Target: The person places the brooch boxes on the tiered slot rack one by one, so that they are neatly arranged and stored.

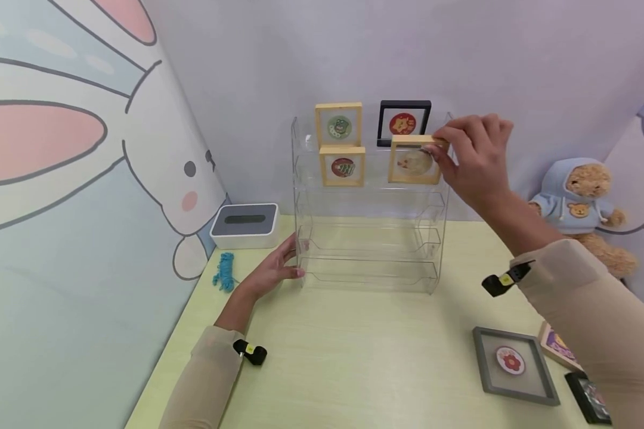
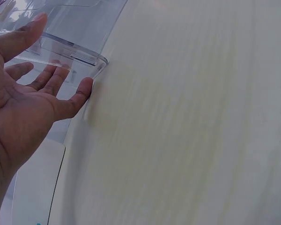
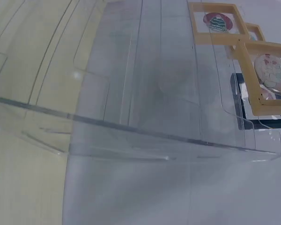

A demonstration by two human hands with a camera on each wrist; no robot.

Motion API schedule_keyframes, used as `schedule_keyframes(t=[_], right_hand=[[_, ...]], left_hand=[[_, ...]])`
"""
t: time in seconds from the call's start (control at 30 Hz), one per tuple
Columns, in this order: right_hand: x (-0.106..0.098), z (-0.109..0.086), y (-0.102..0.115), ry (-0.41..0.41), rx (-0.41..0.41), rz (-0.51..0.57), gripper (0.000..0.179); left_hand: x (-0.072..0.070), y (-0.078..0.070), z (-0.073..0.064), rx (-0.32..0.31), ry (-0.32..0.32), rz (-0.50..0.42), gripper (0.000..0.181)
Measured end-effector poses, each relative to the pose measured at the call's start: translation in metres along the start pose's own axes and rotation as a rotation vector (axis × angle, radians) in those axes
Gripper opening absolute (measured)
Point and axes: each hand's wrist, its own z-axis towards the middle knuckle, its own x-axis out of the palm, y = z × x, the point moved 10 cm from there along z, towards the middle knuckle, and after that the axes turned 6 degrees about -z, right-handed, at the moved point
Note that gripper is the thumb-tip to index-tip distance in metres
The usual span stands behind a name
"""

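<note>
My right hand pinches the upper right corner of a light wooden display frame between thumb and fingers. A round pale badge sits inside that frame. It stands at an upper tier of a clear acrylic tiered rack, in front of a black frame with a red badge. Two more wooden frames, one with a green badge and one with a red and green badge, stand on the rack's left half. My left hand, fingers spread and relaxed, touches the rack's lower left side.
At front right lie a grey frame with a flower badge, a wooden frame and a black frame, partly behind my sleeve. A tissue box and blue cord lie left. A teddy bear sits right.
</note>
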Motion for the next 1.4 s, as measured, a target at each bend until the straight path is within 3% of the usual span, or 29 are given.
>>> schedule_keyframes(t=[0.37,0.87,1.4], right_hand=[[0.042,0.000,0.007,0.062,-0.139,-0.190,0.025],[0.063,-0.009,0.006,0.143,-0.094,-0.218,0.027],[0.064,-0.027,0.001,0.110,-0.063,-0.213,0.021]], left_hand=[[0.000,-0.002,0.002,-0.001,0.019,0.006,0.107],[0.001,0.000,0.000,-0.004,0.001,-0.012,0.102],[0.000,-0.001,-0.001,0.014,-0.001,0.018,0.101]])
